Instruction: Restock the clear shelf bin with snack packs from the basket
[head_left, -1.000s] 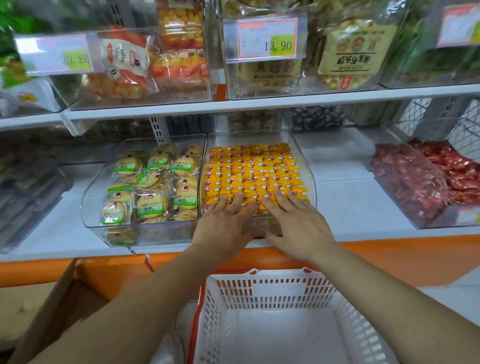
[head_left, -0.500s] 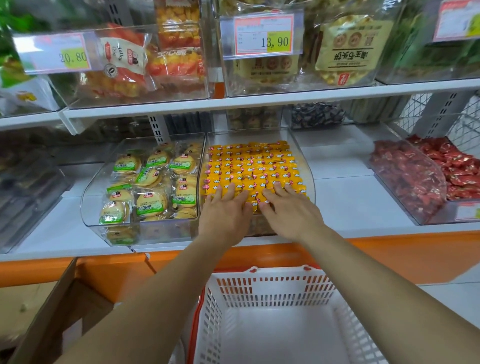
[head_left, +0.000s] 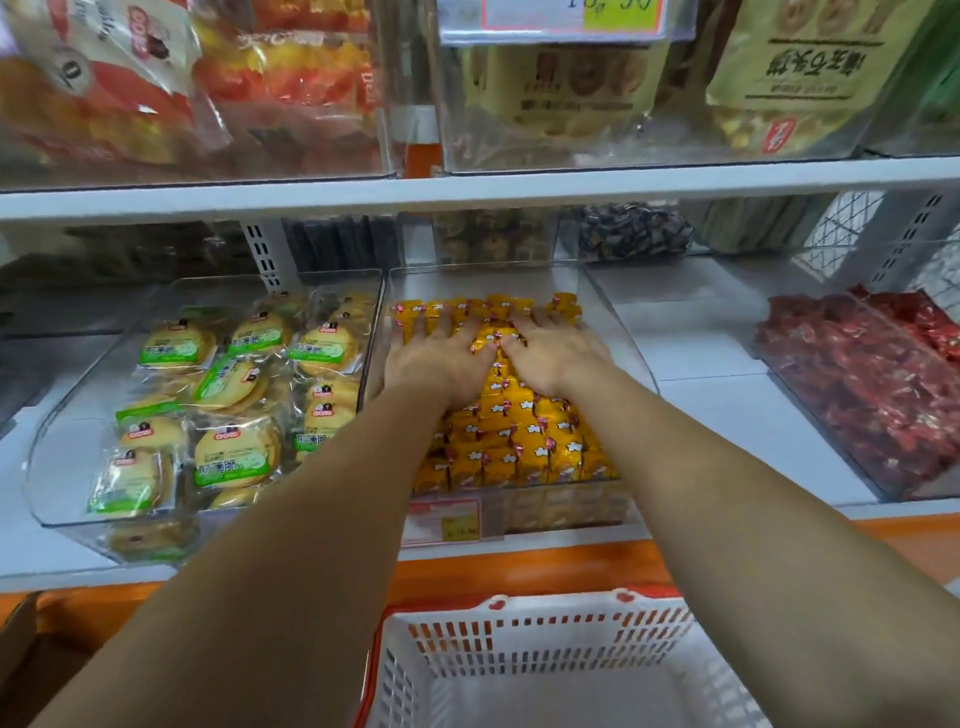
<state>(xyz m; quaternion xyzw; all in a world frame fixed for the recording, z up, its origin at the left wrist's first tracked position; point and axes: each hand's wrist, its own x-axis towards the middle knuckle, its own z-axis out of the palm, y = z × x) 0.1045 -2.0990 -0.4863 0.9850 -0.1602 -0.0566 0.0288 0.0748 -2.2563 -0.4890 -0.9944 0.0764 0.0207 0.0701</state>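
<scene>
The clear shelf bin (head_left: 631, 358) in the middle of the lower shelf is filled with rows of small yellow snack packs (head_left: 524, 441). Both my hands lie flat on the packs in the far half of the bin. My left hand (head_left: 439, 358) and my right hand (head_left: 553, 353) sit side by side, fingers straight and pointing toward the back row, nearly touching each other. Below the shelf stands the white basket (head_left: 545, 644) with a red rim; the part of its inside that shows holds nothing.
A clear bin of green-labelled round cakes (head_left: 218, 395) sits to the left, and a bin of red-wrapped sweets (head_left: 872, 384) to the right. The upper shelf (head_left: 467, 189) carries bagged snacks and a price tag. A cardboard box (head_left: 31, 654) stands at the lower left.
Both hands have slid from the bin's front rows toward the back over the yellow packs. The camera has moved closer to the shelf.
</scene>
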